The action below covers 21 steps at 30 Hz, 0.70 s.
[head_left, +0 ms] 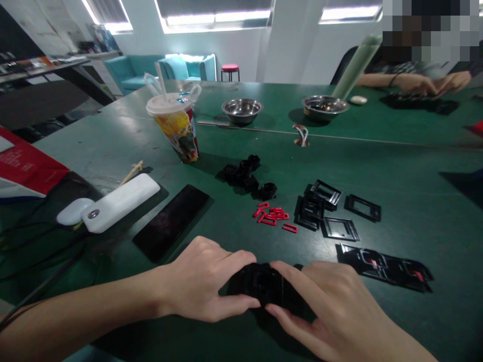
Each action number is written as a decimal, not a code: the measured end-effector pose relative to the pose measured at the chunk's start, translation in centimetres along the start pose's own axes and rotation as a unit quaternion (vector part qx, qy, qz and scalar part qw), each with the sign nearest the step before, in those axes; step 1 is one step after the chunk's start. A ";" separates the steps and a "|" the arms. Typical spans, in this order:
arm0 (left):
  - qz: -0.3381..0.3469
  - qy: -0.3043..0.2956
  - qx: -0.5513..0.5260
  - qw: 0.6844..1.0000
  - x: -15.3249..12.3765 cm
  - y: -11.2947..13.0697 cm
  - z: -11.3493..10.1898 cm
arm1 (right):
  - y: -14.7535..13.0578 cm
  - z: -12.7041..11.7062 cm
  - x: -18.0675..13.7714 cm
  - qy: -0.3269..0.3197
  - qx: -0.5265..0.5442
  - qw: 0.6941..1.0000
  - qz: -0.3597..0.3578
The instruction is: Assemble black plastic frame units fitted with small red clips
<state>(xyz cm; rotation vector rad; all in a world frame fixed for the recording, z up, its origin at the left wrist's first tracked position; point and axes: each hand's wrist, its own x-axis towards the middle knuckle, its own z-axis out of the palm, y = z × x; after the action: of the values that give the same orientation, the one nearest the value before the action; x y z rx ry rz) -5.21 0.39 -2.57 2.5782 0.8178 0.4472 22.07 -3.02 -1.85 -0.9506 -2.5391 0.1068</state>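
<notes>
— What lies far left?
— At ten o'clock from the hands, a white oblong power bank, then a flat black phone at eleven
— And the hands?
— The left hand is curled, thumb and fingertips pinching the left end of a black plastic piece on the green table, at six o'clock by the near edge. The right hand is half closed over its right end, forefinger along the front
— Beyond them?
— Small red plastic clips at twelve, thin black rectangular frames at one, a row of joined black frames at two
</notes>
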 end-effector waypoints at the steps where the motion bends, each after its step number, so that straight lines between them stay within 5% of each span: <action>1: 0.000 -0.001 0.000 1.000 0.0 0.0 0.0 | 0.0 0.0 0.0 0.001 0.000 1.000 0.000; 21: 0.013 0.003 0.020 1.000 0.1 -0.1 0.1 | 0.3 0.3 -0.2 0.008 -0.011 1.000 -0.012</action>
<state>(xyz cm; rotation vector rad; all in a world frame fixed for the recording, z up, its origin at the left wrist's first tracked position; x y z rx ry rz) -5.16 0.45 -2.71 2.6278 0.8053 0.4508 22.22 -2.92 -2.26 -0.9248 -2.5420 0.0627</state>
